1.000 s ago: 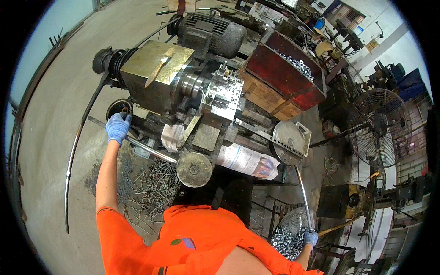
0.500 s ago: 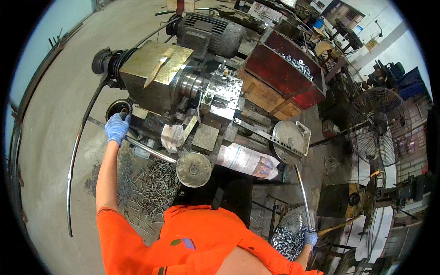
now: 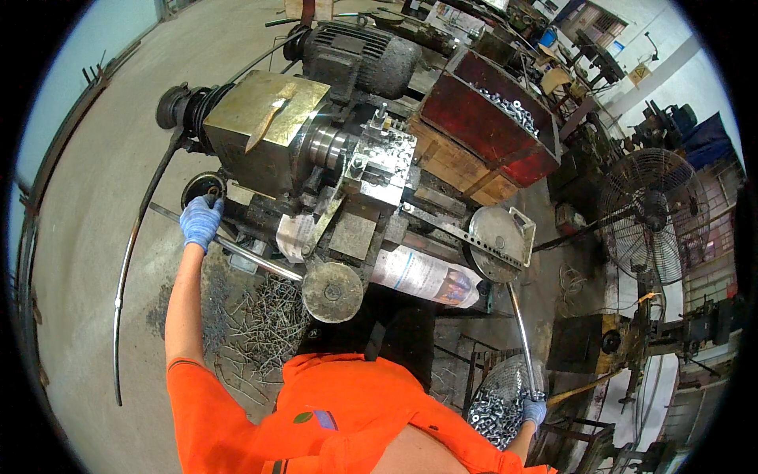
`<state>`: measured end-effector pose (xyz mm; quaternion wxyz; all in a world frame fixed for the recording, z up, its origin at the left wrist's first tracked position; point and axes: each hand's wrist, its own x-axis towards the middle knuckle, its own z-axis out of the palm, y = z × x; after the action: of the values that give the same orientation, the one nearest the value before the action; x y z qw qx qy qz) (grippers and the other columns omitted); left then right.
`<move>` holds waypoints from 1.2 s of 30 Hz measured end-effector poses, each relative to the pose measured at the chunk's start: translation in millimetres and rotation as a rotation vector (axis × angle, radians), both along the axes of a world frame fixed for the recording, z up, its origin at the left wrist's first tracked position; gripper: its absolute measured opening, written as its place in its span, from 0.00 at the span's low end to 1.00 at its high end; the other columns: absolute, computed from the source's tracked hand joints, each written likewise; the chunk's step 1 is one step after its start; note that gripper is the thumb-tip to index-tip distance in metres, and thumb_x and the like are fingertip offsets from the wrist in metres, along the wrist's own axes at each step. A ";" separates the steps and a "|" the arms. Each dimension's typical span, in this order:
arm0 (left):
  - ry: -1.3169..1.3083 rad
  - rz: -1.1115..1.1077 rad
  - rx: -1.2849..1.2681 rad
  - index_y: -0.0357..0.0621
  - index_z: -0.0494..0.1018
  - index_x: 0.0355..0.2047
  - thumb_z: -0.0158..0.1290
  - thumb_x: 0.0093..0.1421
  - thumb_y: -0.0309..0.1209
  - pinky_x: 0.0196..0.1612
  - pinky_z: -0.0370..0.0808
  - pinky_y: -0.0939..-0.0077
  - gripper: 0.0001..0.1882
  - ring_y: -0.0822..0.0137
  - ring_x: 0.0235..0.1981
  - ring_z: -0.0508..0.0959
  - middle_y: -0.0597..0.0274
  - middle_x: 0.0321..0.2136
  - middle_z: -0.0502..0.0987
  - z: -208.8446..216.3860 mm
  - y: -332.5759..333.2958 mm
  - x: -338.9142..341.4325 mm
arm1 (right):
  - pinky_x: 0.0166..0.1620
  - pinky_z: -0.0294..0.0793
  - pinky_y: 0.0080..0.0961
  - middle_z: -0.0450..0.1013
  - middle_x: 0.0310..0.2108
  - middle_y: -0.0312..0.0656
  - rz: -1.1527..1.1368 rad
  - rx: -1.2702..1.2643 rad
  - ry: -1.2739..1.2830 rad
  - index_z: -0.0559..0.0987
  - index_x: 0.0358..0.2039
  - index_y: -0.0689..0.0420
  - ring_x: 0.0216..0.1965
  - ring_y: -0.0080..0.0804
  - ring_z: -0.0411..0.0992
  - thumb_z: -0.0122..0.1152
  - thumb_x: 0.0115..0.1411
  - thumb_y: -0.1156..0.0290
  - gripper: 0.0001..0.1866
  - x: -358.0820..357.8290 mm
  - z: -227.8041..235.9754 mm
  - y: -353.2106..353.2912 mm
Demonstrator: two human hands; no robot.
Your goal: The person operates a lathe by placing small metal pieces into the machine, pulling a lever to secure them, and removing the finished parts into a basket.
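Observation:
My left hand [image 3: 200, 223], in a blue glove, is closed at a round black handwheel [image 3: 189, 189] on the left of a lathe-like machine [image 3: 260, 154]. Its fingertips reach the wheel's middle, and the palm side is hidden. Far to the right, my right hand [image 3: 534, 411], gloved the same way, grips the lower end of a long steel lever [image 3: 519, 328]. That lever runs up to a round plate [image 3: 496, 237] on the machine. Right beside this hand is a wire basket [image 3: 480, 387] holding many shiny metal nuts.
A red metal bin [image 3: 458, 103] of small parts rests on a wooden crate [image 3: 446, 158] behind the machine. The motor [image 3: 363, 59] stands at the back. Metal shavings [image 3: 264, 324] cover the floor at left. A large fan [image 3: 654, 213] stands at right.

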<state>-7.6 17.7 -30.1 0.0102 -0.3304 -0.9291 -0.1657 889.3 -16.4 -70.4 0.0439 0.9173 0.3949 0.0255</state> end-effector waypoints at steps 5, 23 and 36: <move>0.000 -0.013 0.001 0.47 0.77 0.35 0.51 0.54 0.46 0.41 0.72 0.62 0.18 0.53 0.37 0.76 0.51 0.33 0.77 -1.1 0.6 -0.1 | 0.47 0.70 0.38 0.73 0.40 0.55 -0.049 -0.076 0.131 0.78 0.39 0.58 0.44 0.50 0.71 0.64 0.40 0.51 0.29 -14.2 17.9 0.0; 0.015 0.000 -0.007 0.48 0.78 0.34 0.50 0.54 0.47 0.40 0.72 0.61 0.17 0.53 0.36 0.77 0.52 0.32 0.77 2.0 -0.5 1.1 | 0.51 0.67 0.36 0.70 0.47 0.53 -0.009 -0.095 0.152 0.74 0.46 0.56 0.49 0.48 0.68 0.62 0.42 0.49 0.33 -27.9 22.4 -1.7; 0.012 -0.012 -0.025 0.49 0.78 0.35 0.51 0.54 0.47 0.40 0.72 0.61 0.17 0.53 0.36 0.76 0.52 0.33 0.77 4.5 0.4 6.6 | 0.48 0.69 0.38 0.72 0.42 0.55 -0.087 0.008 0.012 0.75 0.44 0.51 0.46 0.52 0.69 0.62 0.42 0.49 0.29 7.1 -13.8 -9.7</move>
<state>-1.0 18.1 -25.6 0.0108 -0.3370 -0.9291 -0.1522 896.4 -26.1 -84.2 0.0389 0.9339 0.3548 0.0196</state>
